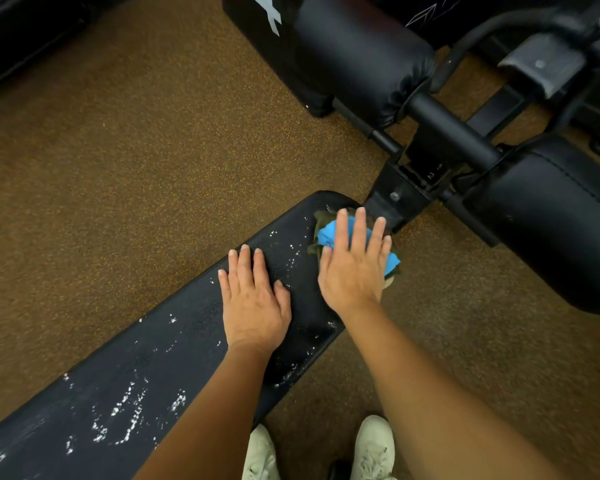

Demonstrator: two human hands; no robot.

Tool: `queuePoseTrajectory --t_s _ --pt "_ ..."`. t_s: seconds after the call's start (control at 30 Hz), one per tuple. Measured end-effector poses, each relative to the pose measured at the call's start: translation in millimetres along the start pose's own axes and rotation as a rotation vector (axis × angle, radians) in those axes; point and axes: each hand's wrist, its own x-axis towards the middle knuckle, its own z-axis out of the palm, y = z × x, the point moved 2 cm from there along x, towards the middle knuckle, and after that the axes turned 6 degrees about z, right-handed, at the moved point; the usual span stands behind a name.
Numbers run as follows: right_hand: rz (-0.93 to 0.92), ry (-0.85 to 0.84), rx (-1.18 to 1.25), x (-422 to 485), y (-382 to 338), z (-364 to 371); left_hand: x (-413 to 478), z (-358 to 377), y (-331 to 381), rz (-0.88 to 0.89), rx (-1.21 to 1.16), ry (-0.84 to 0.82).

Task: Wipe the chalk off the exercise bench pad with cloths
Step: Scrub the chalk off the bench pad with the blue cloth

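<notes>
The soft, light cloths (326, 233), judged best worked under palm pressure, are bunched at the far end of the bench pad (174, 341) beneath the flat, spread right hand (352, 268); the left hand (253, 299) is laid flat mid-pad.

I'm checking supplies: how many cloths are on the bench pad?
2 seen: a crumpled blue cloth and a dark olive cloth bunched beneath it, both under the flat right hand at the far end of the black bench pad. The hand may hide more.
</notes>
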Motion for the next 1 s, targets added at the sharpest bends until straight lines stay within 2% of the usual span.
queuePoseTrajectory --t_s 0.1,0.17,0.23,0.37,0.4,0.53,0.57,0.7,0.77,0.9,0.93,1.0 --pt "-0.228 -0.030 -0.064 -33.7 2.8 4.7 -0.5 0.1 1.0 -0.005 0.005 -0.001" --pt "-0.301 -0.064 -0.088 -48.2 23.4 2.9 -0.6 0.0 0.9 -0.006 0.001 -0.002" --pt "-0.222 -0.048 -0.081 -37.6 36.2 1.7 -0.3 -0.2 0.5 -0.004 0.000 -0.003" --pt "0.102 -0.008 -0.002 -7.4 11.8 2.5 -0.6 0.3 1.1 0.002 0.009 -0.003" --pt "0.091 -0.006 -0.003 -11.4 4.5 4.4 -0.9 0.5 1.5 0.000 0.011 -0.003" --pt "-0.246 -0.052 -0.049 -57.0 19.7 8.3 -1.0 0.1 1.9 -0.005 0.012 0.001" --pt "-0.251 -0.059 -0.041 -59.2 30.9 8.3 -1.0 -0.3 1.5 -0.002 0.003 0.003" --pt "0.059 0.017 0.041 -22.7 32.2 4.1 -0.8 -0.3 1.2 0.005 -0.008 0.012" --pt "0.176 -0.011 0.064 -15.2 11.4 4.0 -1.1 0.8 1.2 0.006 0.000 0.009" --pt "-0.034 -0.010 0.019 -51.6 3.6 8.6 -1.3 2.4 0.0 0.009 0.002 0.008" --pt "-0.056 -0.011 0.018 -55.3 10.5 9.9 -1.2 2.7 -0.4 0.011 0.000 0.009" --pt "0.023 0.015 0.054 -43.9 20.0 9.7 -1.0 3.4 -1.1 0.011 -0.002 0.007"
